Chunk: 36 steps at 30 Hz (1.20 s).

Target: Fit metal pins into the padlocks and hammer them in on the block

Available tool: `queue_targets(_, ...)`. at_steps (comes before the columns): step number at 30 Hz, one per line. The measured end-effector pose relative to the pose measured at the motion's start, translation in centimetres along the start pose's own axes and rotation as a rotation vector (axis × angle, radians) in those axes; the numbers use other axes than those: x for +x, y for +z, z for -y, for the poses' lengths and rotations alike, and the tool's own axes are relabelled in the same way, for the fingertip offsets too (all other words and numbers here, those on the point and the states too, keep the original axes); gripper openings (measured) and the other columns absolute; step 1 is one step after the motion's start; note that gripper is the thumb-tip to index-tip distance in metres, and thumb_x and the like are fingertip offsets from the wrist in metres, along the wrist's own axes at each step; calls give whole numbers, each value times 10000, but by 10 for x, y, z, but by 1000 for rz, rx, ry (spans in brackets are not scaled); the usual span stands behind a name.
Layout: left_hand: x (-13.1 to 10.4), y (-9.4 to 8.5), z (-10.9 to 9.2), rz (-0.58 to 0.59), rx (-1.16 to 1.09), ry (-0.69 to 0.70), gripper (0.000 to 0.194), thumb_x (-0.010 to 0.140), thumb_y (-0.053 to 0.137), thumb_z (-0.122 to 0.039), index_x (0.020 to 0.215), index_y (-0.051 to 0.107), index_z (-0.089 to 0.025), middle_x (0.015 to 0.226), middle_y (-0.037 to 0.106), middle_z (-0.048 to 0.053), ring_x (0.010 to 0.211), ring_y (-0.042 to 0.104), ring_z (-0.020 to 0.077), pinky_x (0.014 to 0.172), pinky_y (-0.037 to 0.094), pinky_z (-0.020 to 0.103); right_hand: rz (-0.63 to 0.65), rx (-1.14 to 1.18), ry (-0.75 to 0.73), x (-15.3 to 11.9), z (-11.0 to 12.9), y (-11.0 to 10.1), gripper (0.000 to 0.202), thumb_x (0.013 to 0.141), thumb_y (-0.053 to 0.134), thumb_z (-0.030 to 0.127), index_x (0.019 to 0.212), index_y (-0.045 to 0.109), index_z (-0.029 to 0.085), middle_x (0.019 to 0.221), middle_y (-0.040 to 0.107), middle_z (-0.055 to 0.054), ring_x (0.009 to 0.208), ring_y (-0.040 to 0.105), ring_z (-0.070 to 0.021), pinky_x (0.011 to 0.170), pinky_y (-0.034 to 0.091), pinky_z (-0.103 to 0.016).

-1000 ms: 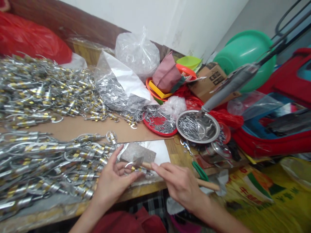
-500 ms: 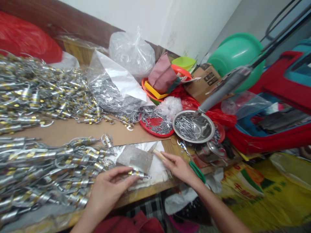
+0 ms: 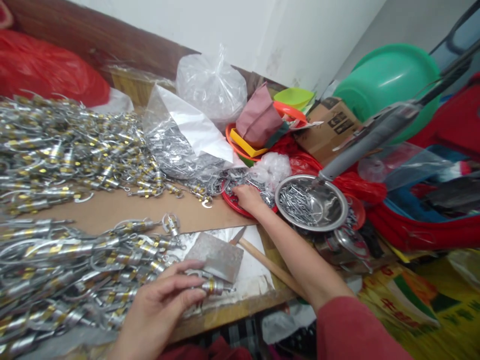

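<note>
My left hand holds a metal fitting with a brass-coloured band between thumb and fingers, at the near edge of a grey metal block. My right hand reaches into a red plate of small metal pieces; its fingertips are bent down among them, and what they grip is too small to tell. A hammer's wooden handle lies beside the block, its head at the block's right corner, partly under my right forearm. Block and hammer rest on white paper.
Many similar fittings are heaped at the left and near left. A steel bowl of metal pins stands right of the plate, a grey-handled tool leaning above it. Plastic bags, a cardboard box and a green basin are behind.
My right hand has let go of the hammer and moved up and forward to the red plate. The hammer now lies on the table. My left hand still holds the fitting. The view has shifted slightly.
</note>
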<state>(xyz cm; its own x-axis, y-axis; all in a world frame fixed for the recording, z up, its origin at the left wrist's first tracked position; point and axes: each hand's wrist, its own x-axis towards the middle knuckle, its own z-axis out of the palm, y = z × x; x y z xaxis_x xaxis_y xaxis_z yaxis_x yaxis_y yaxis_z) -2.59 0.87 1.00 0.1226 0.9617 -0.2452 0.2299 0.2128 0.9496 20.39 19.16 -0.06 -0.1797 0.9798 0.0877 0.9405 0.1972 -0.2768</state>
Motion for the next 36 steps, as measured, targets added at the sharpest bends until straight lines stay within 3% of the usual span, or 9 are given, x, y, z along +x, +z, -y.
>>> queue_targets(5,-1,7,1,-169,125,328,100,631,641,-334,635,731,-290,856,630,63,826,602,238,721,476,306,-71,102,24,-9,5,-11,290,658,559,30,928,625,114,968,637,-133,936,575,-238,842,423,-343)
queue_targets(9,2,8,-3,-158,118,474,109,667,626,-259,679,733,-279,701,636,38,670,608,178,596,480,240,-126,283,9,-54,37,-21,215,788,503,176,956,617,106,893,666,-93,765,622,-152,709,492,-262)
queue_targets(15,4,10,2,-179,7,338,322,593,699,-208,905,674,-285,688,646,-34,631,605,127,616,495,203,-68,888,-222,-137,90,-22,85,712,610,186,714,690,158,687,678,-41,624,613,-125,582,479,-213)
queue_targets(19,3,14,5,-153,-140,272,490,624,681,-197,1089,564,-299,602,570,-80,566,574,91,617,497,189,-36,1001,-193,-149,98,-16,62,682,634,167,685,696,172,662,665,-32,631,600,-131,596,469,-224)
queue_targets(22,2,13,1,-191,-49,309,422,592,707,-197,1001,638,-275,614,600,-56,571,573,103,600,483,186,-31,1081,-188,-148,98,-11,34,668,657,179,666,690,176,658,654,-25,653,596,-136,644,470,-243)
queue_targets(26,-1,8,-5,-136,53,373,143,605,687,-204,723,729,-271,663,659,-3,635,604,144,587,465,200,-42,1074,-209,-154,98,-9,53,691,649,214,670,673,172,673,647,-29,684,593,-142,669,470,-259)
queue_targets(29,-3,4,-5,-105,-3,284,102,609,678,-206,636,729,-291,657,663,-2,636,609,146,574,461,196,-128,972,-259,-163,98,-9,95,702,642,215,772,643,151,749,627,-51,726,586,-146,674,477,-264)
queue_targets(32,-4,2,-6,-122,-121,198,103,576,703,-212,609,724,-307,677,672,-13,666,613,146,614,469,196,-284,796,-434,-174,93,-5,253,672,663,162,909,581,129,843,606,-86,794,578,-159,696,489,-268)
queue_targets(36,-7,1,-9,-60,-149,136,71,554,724,-241,604,725,-292,673,673,-5,646,611,149,589,475,201,-470,494,-701,-181,82,-1,245,742,511,11,939,581,139,875,629,-97,800,588,-145,668,486,-243)
